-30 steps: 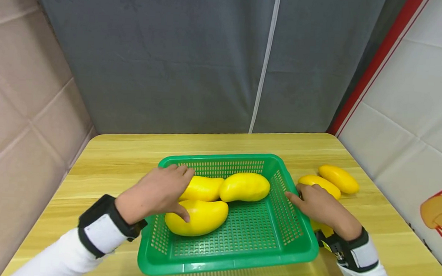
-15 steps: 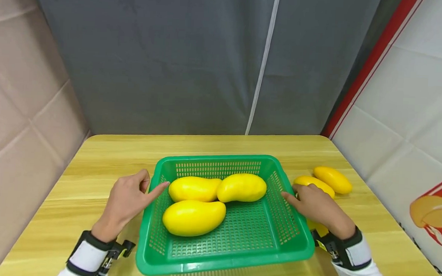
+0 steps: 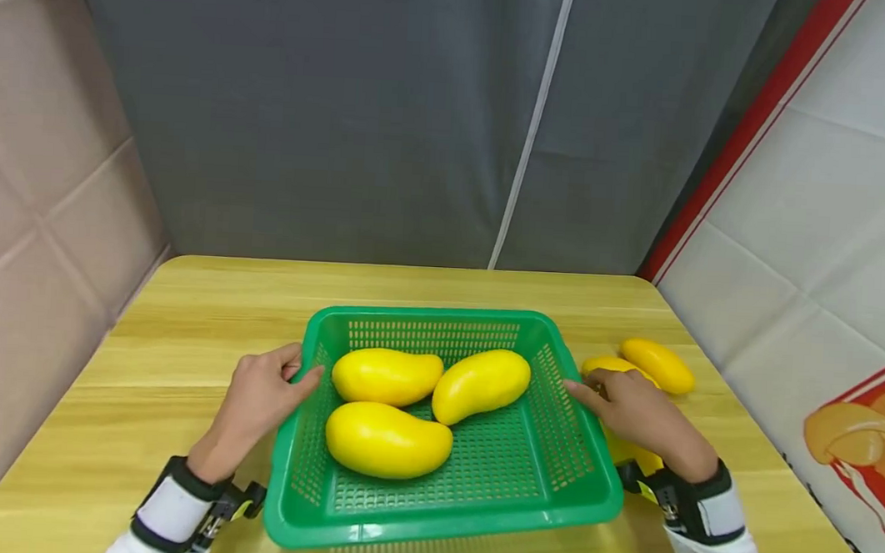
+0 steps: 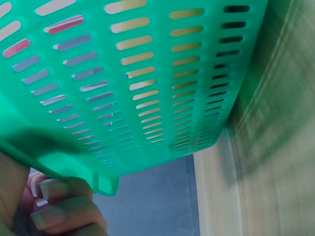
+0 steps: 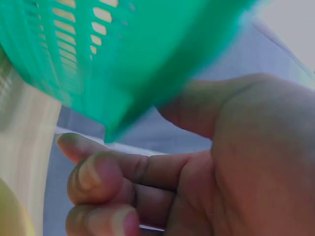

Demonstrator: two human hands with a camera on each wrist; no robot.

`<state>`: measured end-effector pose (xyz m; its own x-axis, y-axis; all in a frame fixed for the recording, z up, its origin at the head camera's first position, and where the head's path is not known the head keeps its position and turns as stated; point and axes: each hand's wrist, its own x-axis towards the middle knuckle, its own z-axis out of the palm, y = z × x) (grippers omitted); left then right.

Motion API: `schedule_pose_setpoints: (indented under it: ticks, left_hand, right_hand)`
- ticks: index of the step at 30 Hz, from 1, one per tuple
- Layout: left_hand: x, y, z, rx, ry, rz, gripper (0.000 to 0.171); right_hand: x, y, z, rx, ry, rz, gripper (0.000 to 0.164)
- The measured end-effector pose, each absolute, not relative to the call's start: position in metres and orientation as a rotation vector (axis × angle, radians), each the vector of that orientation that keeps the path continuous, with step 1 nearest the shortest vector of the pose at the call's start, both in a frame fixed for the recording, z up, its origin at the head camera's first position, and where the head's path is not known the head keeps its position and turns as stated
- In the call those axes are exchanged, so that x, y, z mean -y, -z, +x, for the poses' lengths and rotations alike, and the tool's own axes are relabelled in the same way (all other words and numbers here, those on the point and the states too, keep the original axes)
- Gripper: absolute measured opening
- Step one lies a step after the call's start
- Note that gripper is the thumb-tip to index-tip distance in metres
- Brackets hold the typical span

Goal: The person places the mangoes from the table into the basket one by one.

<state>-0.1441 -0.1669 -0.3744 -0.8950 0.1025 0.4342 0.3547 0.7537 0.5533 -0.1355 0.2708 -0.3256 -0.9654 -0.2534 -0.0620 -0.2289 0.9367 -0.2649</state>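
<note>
A green plastic basket (image 3: pixel 440 523) with slotted walls sits in front of me and holds three yellow mangoes: one at upper left (image 3: pixel 387 375), one at upper right (image 3: pixel 482 385), one at lower left (image 3: pixel 389 441). My left hand (image 3: pixel 251 404) grips its left rim, thumb on top; the left wrist view shows curled fingers (image 4: pixel 74 211) below the rim. On the opposite side, my right hand (image 3: pixel 641 420) has its thumb over the right rim and bent fingers (image 5: pixel 101 177) underneath. Part of each hand's fingers is hidden from the head view.
Outside the basket, a mango (image 3: pixel 657 365) lies at the right, with more yellow fruit (image 3: pixel 636 458) partly hidden by the right hand. The wooden table (image 3: pixel 216 298) meets a grey curtain (image 3: pixel 345 138) behind and a white printed sheet (image 3: pixel 829 205) at the right.
My left hand has left the mangoes, moved back to the left and taken hold of the basket's rim. The upper-right mango has turned, its near end lower. The right hand stays at its rim.
</note>
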Motion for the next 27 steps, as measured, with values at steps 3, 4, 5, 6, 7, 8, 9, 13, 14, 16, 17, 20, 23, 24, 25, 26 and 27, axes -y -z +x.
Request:
schedule_pose_setpoints:
  ticks: [3, 4, 5, 6, 7, 8, 9, 13, 14, 16, 17, 20, 23, 24, 25, 26, 27]
  left_hand:
    - [0.166, 0.374, -0.145, 2.587, 0.920, -0.340, 0.039]
    - [0.166, 0.373, -0.145, 2.590, 0.922, -0.336, 0.039]
    - [0.165, 0.373, -0.145, 2.595, 0.927, -0.333, 0.039]
    - [0.165, 0.373, -0.145, 2.598, 0.930, -0.330, 0.039]
    - [0.165, 0.372, -0.145, 2.603, 0.935, -0.327, 0.038]
    - [0.165, 0.372, -0.144, 2.605, 0.939, -0.326, 0.038]
    - [0.165, 0.372, -0.144, 2.607, 0.944, -0.323, 0.038]
    - [0.165, 0.371, -0.142, 2.619, 0.938, -0.312, 0.038]
    - [0.165, 0.371, -0.142, 2.624, 0.932, -0.311, 0.038]
    - [0.166, 0.370, -0.141, 2.636, 0.930, -0.306, 0.037]
    - [0.166, 0.370, -0.141, 2.641, 0.929, -0.304, 0.037]
    - [0.166, 0.369, -0.141, 2.646, 0.927, -0.298, 0.038]
    - [0.166, 0.369, -0.141, 2.641, 0.887, -0.310, 0.038]
    - [0.166, 0.369, -0.141, 2.637, 0.870, -0.317, 0.038]
    - [0.166, 0.369, -0.141, 2.634, 0.855, -0.322, 0.038]
    - [0.166, 0.369, -0.141, 2.633, 0.843, -0.326, 0.038]
    - [0.166, 0.369, -0.141, 2.632, 0.830, -0.329, 0.038]
  right_hand:
    - [-0.277, 0.324, -0.134, -3.051, 0.404, -0.387, 0.046]
    - [-0.277, 0.323, -0.134, -3.073, 0.406, -0.388, 0.045]
    - [-0.277, 0.321, -0.133, -3.094, 0.404, -0.399, 0.042]
    - [-0.276, 0.319, -0.133, -3.115, 0.402, -0.406, 0.039]
    - [-0.274, 0.316, -0.132, -3.134, 0.394, -0.426, 0.035]
    - [-0.271, 0.313, -0.132, -3.151, 0.377, -0.454, 0.031]
    - [-0.267, 0.308, -0.132, -3.159, 0.365, -0.498, 0.028]
    - [-0.243, 0.288, -0.137, -3.143, 0.222, -0.724, 0.023]
    - [-0.236, 0.283, -0.138, -3.129, 0.180, -0.783, 0.023]
    - [-0.221, 0.277, -0.140, -3.096, 0.097, -0.900, 0.024]
    - [-0.213, 0.275, -0.141, -3.076, 0.064, -0.950, 0.024]
    - [-0.191, 0.272, -0.140, -2.991, 0.021, -1.078, 0.025]
    - [-0.173, 0.275, -0.139, -2.895, 0.017, -1.156, 0.027]
    - [-0.170, 0.276, -0.138, -2.868, 0.019, -1.164, 0.027]
    - [-0.167, 0.277, -0.138, -2.852, 0.014, -1.168, 0.028]
    - [-0.165, 0.279, -0.139, -2.840, 0.011, -1.161, 0.028]
    - [-0.163, 0.280, -0.140, -2.832, 0.006, -1.145, 0.028]
